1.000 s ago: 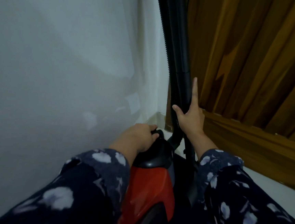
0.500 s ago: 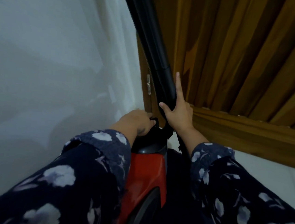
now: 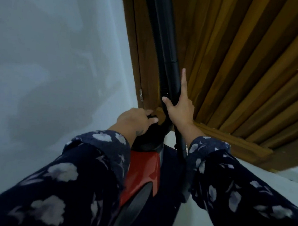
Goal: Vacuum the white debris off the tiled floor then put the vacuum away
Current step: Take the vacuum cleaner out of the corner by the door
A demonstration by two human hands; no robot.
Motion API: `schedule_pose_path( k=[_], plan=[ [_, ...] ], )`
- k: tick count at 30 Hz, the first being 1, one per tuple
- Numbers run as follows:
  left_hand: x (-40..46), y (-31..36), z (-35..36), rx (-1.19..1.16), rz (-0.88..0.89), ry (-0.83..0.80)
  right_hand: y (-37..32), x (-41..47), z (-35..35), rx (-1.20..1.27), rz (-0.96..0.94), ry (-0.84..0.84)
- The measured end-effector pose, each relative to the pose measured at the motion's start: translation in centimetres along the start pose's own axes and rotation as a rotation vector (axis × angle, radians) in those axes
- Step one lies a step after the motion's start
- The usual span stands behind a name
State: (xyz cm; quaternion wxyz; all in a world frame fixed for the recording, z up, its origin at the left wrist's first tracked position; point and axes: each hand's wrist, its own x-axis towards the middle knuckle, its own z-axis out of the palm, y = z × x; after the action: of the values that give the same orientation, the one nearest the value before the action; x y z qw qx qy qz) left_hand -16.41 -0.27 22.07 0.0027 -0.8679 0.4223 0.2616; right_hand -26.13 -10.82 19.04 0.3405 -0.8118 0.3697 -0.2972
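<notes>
The red and black vacuum cleaner body (image 3: 142, 171) stands upright between my forearms, close to the corner. My left hand (image 3: 135, 119) is closed over the black handle on top of the vacuum. My right hand (image 3: 180, 106) holds the black vacuum tube (image 3: 166, 42) against the wooden door, thumb round its left side and index finger stretched up along it. The tube and ribbed hose rise out of the top of the view. Both arms wear dark blue sleeves with pale flowers. No white debris shows.
A white wall (image 3: 49, 68) fills the left side. A brown slatted wooden door (image 3: 238, 66) with a small hinge (image 3: 141, 95) stands ahead and right. A strip of pale tiled floor (image 3: 274, 179) runs along the door's lower edge at the right.
The view has swung left and up, so the door and tube now fill more of the frame. Both hands keep their hold; the tube leans closer to the door.
</notes>
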Motion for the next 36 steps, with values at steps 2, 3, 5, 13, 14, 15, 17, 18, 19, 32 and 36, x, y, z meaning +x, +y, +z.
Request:
schedule_pose_path(
  k=[2, 3, 5, 13, 14, 15, 17, 18, 19, 32, 36],
  plan=[
    [-3.2, 1.8, -1.9, 0.004, -0.005, 0.002, -2.2, -0.8, -3.5, 0.015, 0.007, -0.007],
    [-4.7, 2.7, -2.6, 0.004, -0.006, 0.010, -3.2, -1.3, -5.1, 0.013, 0.008, -0.006],
    [-7.7, 4.3, -3.5, 0.006, -0.007, 0.016, -4.6, -2.5, -7.9, 0.010, 0.009, -0.016],
    [-19.2, 9.6, -1.7, -0.002, 0.046, 0.030, -7.2, -12.4, -17.2, -0.032, 0.006, 0.035],
    [-20.7, 10.0, -0.9, -0.017, 0.060, 0.032, -7.4, -13.9, -18.4, -0.019, 0.009, 0.039],
    [-22.4, 10.3, 0.1, -0.032, 0.068, 0.029, -7.5, -15.6, -19.5, -0.009, 0.014, 0.040],
    [-25.5, 10.9, 1.7, -0.053, 0.077, 0.053, -8.0, -18.7, -21.7, -0.012, 0.009, 0.061],
    [-26.9, 11.2, 2.4, -0.065, 0.078, 0.063, -8.2, -20.2, -22.7, -0.019, 0.017, 0.063],
    [-28.1, 11.5, 3.1, -0.078, 0.079, 0.064, -8.4, -21.7, -23.6, -0.028, 0.028, 0.065],
    [-48.1, 17.4, 15.0, -0.045, 0.059, 0.060, -7.0, -43.5, -33.6, 0.018, 0.111, 0.076],
    [-56.0, 19.7, 19.6, -0.038, 0.074, 0.114, -6.2, -51.5, -37.7, 0.063, 0.115, 0.110]
  ],
)
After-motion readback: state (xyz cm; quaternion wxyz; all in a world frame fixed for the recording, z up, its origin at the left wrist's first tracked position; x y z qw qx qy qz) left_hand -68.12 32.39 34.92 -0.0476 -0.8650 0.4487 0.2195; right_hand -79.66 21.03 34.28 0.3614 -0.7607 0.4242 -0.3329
